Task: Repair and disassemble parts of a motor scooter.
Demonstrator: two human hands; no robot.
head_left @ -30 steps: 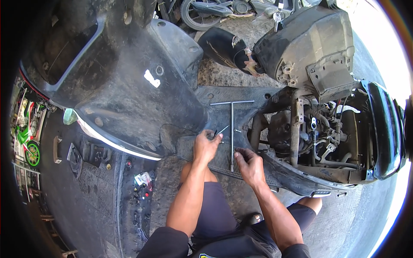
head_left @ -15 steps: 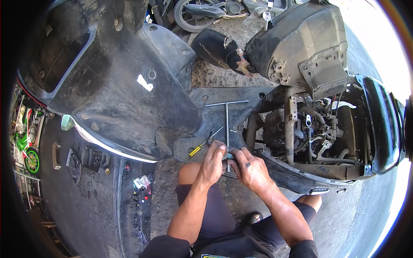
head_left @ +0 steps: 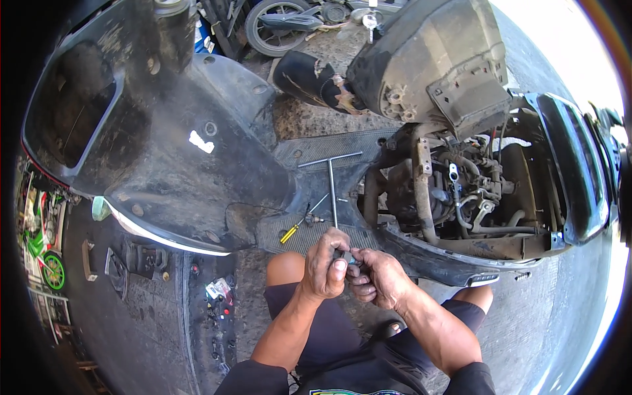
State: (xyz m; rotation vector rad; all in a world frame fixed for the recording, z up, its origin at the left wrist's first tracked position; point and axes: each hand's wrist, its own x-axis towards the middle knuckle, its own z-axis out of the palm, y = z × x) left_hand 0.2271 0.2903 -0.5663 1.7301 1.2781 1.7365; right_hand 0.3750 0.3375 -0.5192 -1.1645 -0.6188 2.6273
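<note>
Concrete workshop floor (head_left: 566, 329) lies beneath the kneeling person. Left hand (head_left: 324, 263) and right hand (head_left: 375, 276) meet, both pinching the lower end of a T-handle wrench (head_left: 332, 197). Just beyond, a yellow-handled screwdriver (head_left: 296, 229) rests on the scooter footboard (head_left: 289, 234). Farther off: the exposed engine (head_left: 461, 197).

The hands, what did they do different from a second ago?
Both hands pulled back from the footboard toward the knees and now pinch a small part together at the T-wrench's lower end. The yellow screwdriver, once hidden by the left hand, now shows. The wrench and scooter stayed put.
</note>
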